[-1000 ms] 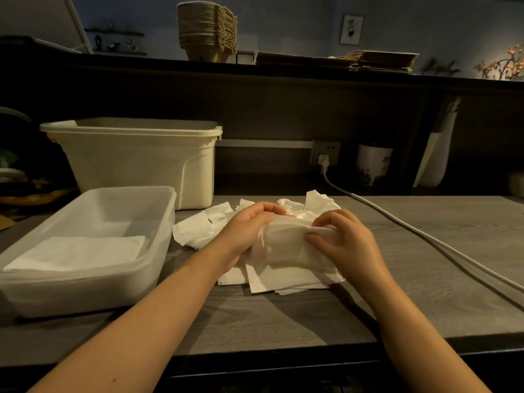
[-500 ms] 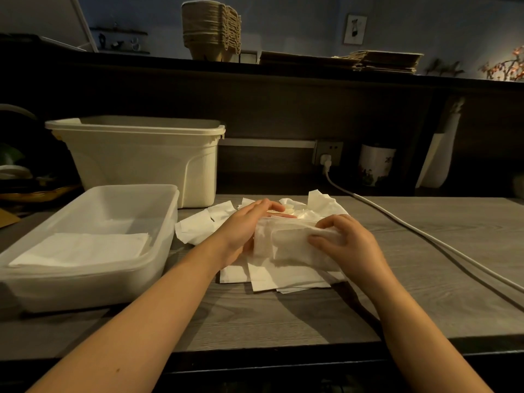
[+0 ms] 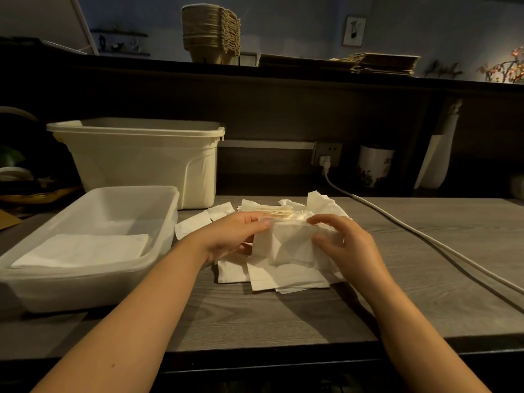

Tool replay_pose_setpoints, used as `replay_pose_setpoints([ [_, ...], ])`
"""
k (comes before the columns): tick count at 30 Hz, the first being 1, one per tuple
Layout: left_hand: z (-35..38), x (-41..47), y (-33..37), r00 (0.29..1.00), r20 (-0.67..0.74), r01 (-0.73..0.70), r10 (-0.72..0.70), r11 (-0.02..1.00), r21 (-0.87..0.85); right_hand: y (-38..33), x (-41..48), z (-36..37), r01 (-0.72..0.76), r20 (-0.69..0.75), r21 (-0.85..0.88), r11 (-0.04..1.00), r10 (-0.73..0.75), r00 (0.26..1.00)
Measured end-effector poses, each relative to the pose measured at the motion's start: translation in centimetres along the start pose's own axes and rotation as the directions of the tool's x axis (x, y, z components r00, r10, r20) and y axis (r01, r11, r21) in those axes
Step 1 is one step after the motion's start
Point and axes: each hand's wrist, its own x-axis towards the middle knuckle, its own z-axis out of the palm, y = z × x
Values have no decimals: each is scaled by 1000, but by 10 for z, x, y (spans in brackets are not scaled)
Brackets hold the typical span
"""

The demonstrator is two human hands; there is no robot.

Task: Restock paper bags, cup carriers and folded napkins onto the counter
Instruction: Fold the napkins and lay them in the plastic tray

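A white napkin [image 3: 289, 245] is held between my two hands just above a loose pile of white napkins [image 3: 283, 276] on the grey worktop. My left hand [image 3: 235, 234] pinches its left edge; my right hand [image 3: 348, 245] grips its right side with fingers over the top. A flat folded napkin [image 3: 85, 249] lies in the clear plastic tub [image 3: 167, 222] at the left. On the dark upper counter stand stacked cardboard cup carriers [image 3: 211, 38] and flat brown paper bags [image 3: 382, 63].
A tall cream bin [image 3: 147, 163] stands behind the clear tub. A white power cable [image 3: 425, 239] runs from the wall socket [image 3: 326, 154] diagonally across the worktop's right side. A white printed cup [image 3: 374, 165] and a white vase [image 3: 436, 157] sit at the back right.
Both hands have reworked the napkin, lifting it a little and spreading it wider between them. My right fingers have shifted onto its top edge. The pile below has stayed put.
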Motion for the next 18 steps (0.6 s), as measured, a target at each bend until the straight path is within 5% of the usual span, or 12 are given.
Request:
replay_pose_setpoints([
  [6, 0, 3, -1, 997, -74, -26, 19, 995, -93, -1, 1, 0, 37, -7, -23, 999, -37, 999],
  [18, 15, 5, -7, 967, -115, -209, 228, 965, 157, -1, 2, 2, 115, 39, -96, 989, -112, 993],
])
